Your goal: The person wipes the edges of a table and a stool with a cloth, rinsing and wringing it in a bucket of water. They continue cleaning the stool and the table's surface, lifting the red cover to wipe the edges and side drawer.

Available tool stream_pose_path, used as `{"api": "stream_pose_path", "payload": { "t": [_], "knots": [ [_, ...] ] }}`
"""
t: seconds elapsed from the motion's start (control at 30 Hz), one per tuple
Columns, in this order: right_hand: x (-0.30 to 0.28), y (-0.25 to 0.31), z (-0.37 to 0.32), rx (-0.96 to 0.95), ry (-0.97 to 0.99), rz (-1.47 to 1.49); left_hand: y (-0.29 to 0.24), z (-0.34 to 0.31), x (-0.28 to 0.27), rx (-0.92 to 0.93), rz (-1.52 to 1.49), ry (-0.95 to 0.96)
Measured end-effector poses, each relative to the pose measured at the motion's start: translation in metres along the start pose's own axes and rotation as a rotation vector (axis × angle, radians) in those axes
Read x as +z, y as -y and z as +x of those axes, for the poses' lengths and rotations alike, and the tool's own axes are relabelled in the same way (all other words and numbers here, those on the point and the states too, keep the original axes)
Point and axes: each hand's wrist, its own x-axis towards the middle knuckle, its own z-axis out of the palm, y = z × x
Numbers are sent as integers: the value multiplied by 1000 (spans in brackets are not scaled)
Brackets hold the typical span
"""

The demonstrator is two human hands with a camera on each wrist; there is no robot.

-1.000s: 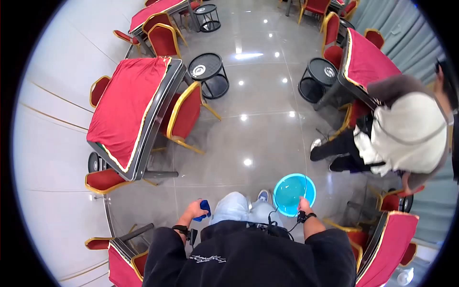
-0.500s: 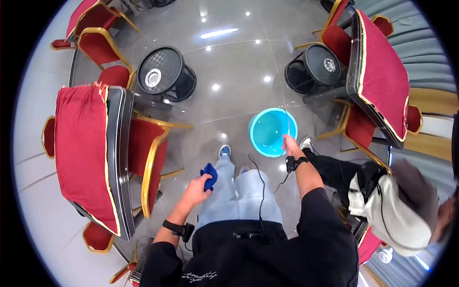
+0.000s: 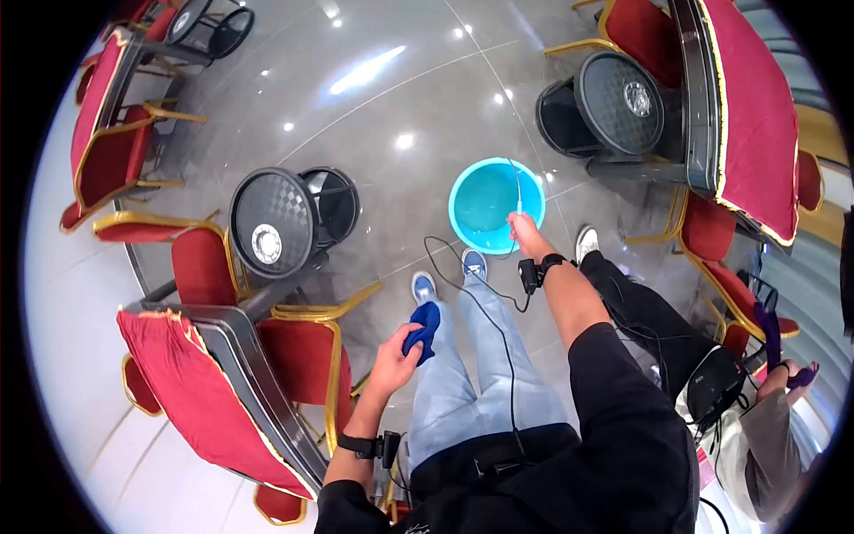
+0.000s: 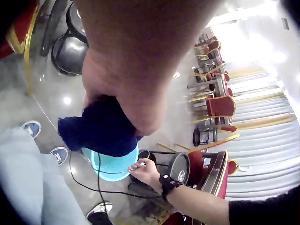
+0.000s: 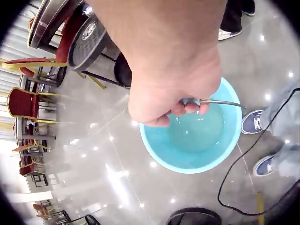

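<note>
My right hand [image 3: 525, 230] grips the thin metal handle [image 5: 225, 102] of a turquoise bucket [image 5: 159, 157], which hangs low over the tiled floor in front of my right leg. Glints show on water [image 5: 197, 131] inside it. In my left hand [image 3: 391, 363] is a crumpled dark blue cloth [image 3: 427, 331], bunched between thumb and fingers beside my left thigh. The left wrist view shows the cloth [image 4: 101, 129] hanging below the palm, with part of it hidden by the hand.
A draped table [image 3: 209, 400] with red chairs stands close on my left, another table [image 3: 756, 116] at the right. Round black side stands [image 3: 276, 218] flank the walkway. Someone in dark trousers [image 3: 636, 303] is close at my right. Black cables [image 3: 480, 307] hang before my legs.
I have moved forward along the aisle, past the left table, with the bucket and cloth in hand. The left hand has come further in front of my legs. The other person stays at my right.
</note>
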Motion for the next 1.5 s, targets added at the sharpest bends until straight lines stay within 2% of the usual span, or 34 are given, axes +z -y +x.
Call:
{"api": "stream_pose_path", "payload": {
  "t": [0.13,0.2,0.27,0.33,0.37,0.43,0.5,0.53,0.63,0.67,0.7,0.77,0.8,0.9,0.93,0.97,1.03,1.1,1.17,1.27,1.3,1.37,1.47,1.5],
  "knots": [
    [17,11,13,7,77,-28,-14,50,-23,19,74,63],
    [24,7,18,9,104,-38,-14,77,-33,-38,145,112],
    [15,0,14,14,84,-62,-20,103,-41,-136,218,189],
    [1,6,14,-11,108,-1,-19,132,-43,-89,185,225],
    [-15,-12,29,-96,112,31,-16,153,-42,-59,166,238],
    [-31,-11,11,-144,-135,-43,0,183,-36,3,195,333],
    [-72,-44,25,-98,-497,-637,13,218,-27,-8,190,459],
    [-88,-55,37,-78,-666,-936,21,234,-17,-104,147,542],
    [-110,-49,17,-233,-502,-679,52,281,31,4,155,585],
    [-102,-41,4,-397,-270,-593,67,295,51,93,221,585],
    [-83,-34,-10,-551,-39,-494,75,306,69,49,91,638],
    [-47,-37,-26,-245,390,-87,90,333,106,-28,-172,723],
    [-25,-35,-34,-248,454,-54,93,343,123,-133,-336,753],
    [7,-70,9,-269,411,-99,78,361,156,-419,-515,635],
    [8,-85,37,-281,360,-143,85,370,165,-423,-398,560],
    [4,-101,70,-125,268,-204,99,374,171,-311,-211,446],
    [5,-113,125,-66,0,-237,142,377,174,-89,164,214],
    [10,-112,179,24,-120,-116,180,387,166,-174,57,340],
    [12,-116,230,11,-297,-388,192,387,153,-288,-64,458],
    [18,-110,272,63,-396,-589,192,382,140,-205,-49,450],
    [28,-112,279,57,-387,-649,191,383,136,-173,-29,456],
    [48,-131,279,-240,-304,-1013,187,389,129,-160,-107,480],
    [24,-147,304,-443,-13,-1266,178,389,120,-196,-138,552],
    [30,-158,304,-321,-91,-1197,171,393,118,-213,-148,599]
  ]
}}
